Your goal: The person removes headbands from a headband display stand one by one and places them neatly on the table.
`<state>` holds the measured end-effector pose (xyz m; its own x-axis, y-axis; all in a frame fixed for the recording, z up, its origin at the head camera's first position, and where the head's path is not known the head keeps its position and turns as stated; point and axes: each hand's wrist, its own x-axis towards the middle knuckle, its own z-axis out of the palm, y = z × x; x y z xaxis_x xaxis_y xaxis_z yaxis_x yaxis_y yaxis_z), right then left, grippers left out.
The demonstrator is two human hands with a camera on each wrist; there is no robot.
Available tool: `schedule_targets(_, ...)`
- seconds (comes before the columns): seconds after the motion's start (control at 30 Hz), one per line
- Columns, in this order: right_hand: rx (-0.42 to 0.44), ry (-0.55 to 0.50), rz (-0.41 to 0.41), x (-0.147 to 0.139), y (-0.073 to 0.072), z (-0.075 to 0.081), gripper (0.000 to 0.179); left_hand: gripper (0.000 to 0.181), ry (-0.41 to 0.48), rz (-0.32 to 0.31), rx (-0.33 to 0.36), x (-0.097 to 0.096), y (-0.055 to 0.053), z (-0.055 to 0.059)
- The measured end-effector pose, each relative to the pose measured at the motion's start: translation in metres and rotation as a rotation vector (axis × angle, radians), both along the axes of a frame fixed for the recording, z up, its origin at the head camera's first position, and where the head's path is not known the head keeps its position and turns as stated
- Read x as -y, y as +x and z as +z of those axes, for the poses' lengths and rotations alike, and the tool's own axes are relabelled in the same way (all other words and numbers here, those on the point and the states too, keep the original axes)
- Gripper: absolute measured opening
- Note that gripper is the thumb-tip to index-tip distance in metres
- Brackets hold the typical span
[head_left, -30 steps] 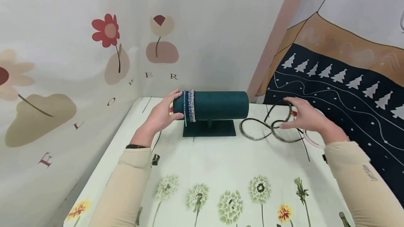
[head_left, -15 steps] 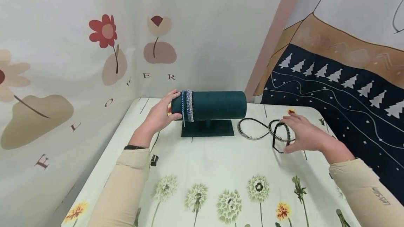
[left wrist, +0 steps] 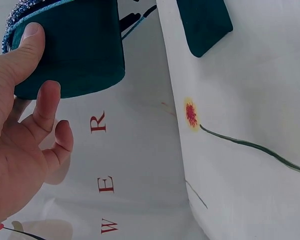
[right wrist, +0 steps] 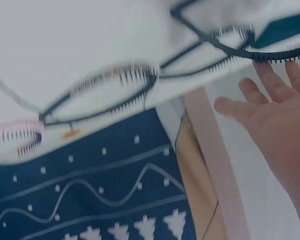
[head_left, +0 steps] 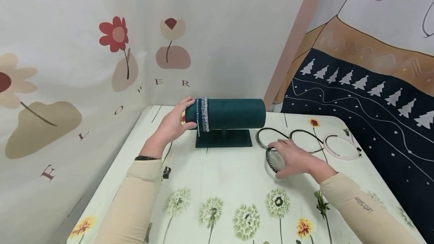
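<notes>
We've got a black headband (head_left: 269,161) in our R hand (head_left: 294,159), held over the table, just front-R of the display roll. It's a narrow, curved, dark band w/ a row of short comb teeth along its edge; from the head cam the teeth give it a ribbed, stripy look. In the R wrist view a plain smooth stretch runs up to a sharp bend, too blurry for finer detail. Our R hand pinches it b/w thumb & fingertips, fingers spread apart; the thumb's hidden in the wrist view. We can't tell if it touches the L black loop (head_left: 260,140) behind it.

Our L hand (head_left: 173,123) grips the near end of the dark green roll (head_left: 237,113), thumb in front, other fingers bent & apart. Next to it the roll wears a thin light-blue band (head_left: 197,113), tip hanging below, plus a wider sparkly silver-blue band (head_left: 205,114). The roll sits on a flat green base (head_left: 234,140).

R of that, on the floral cloth (head_left: 220,172): said loop, a 2nd black loop (head_left: 306,132), then a pale pink headband (head_left: 342,157) w/ dark teeth.
</notes>
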<state>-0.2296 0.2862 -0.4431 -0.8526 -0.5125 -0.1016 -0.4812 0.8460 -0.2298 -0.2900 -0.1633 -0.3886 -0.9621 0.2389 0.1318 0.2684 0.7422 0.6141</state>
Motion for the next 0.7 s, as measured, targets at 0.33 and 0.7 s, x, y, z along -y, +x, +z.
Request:
schedule_targets(0.33, -0.086, 0.033, 0.036, 0.011, 0.0, -0.032, 0.125, 0.089, -0.004, 0.007, 0.0, 0.0, 0.002, 0.002)
schedule_targets(0.7, -0.073, 0.027, 0.031, 0.008, 0.0, -0.033, 0.123, 0.089, -0.01, 0.008, 0.004, -0.001, 0.001, 0.001)
